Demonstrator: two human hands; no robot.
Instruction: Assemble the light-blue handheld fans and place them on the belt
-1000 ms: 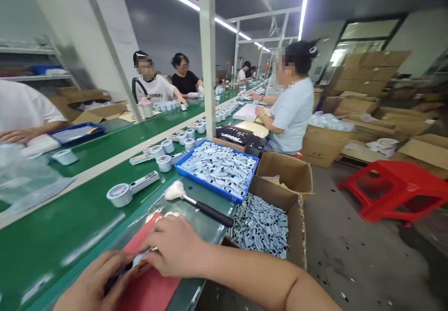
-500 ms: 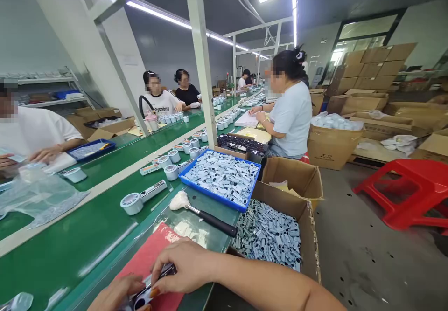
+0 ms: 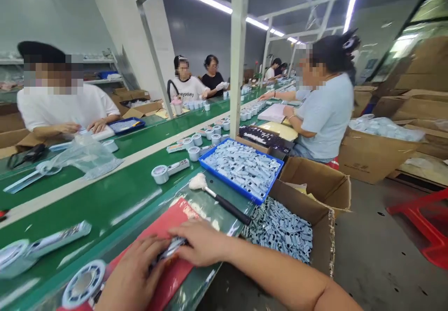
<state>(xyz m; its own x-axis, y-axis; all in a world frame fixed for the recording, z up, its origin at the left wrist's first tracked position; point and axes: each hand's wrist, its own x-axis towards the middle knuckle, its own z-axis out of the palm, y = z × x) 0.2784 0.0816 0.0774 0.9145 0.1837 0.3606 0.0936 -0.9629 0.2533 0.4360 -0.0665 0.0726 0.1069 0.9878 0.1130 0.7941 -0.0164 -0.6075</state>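
Observation:
Over a red sheet [image 3: 171, 215] on the bench edge, my left hand [image 3: 135, 266] and my right hand [image 3: 199, 241] close around a small, long plastic handle piece [image 3: 172, 246]. The piece is light blue with dark parts, and the fingers cover most of it. By my left wrist lies a round light-blue plastic part [image 3: 84, 283] with a slotted ring, partly hidden by the hand. Beyond my right hand rests a black-handled tool [image 3: 224, 201] whose head is wrapped in white.
A blue tray [image 3: 261, 201] heaped with handle pieces stands ahead. Below right, a cardboard box [image 3: 324, 222] holds many more. Round-headed assemblies [image 3: 160, 173] line the green conveyor [image 3: 115, 199]. People sit along both sides. A red stool [image 3: 416, 222] stands at right.
The view has swung left. My left hand has come further over the handle piece, covering more of it. A round part now shows beside my left wrist.

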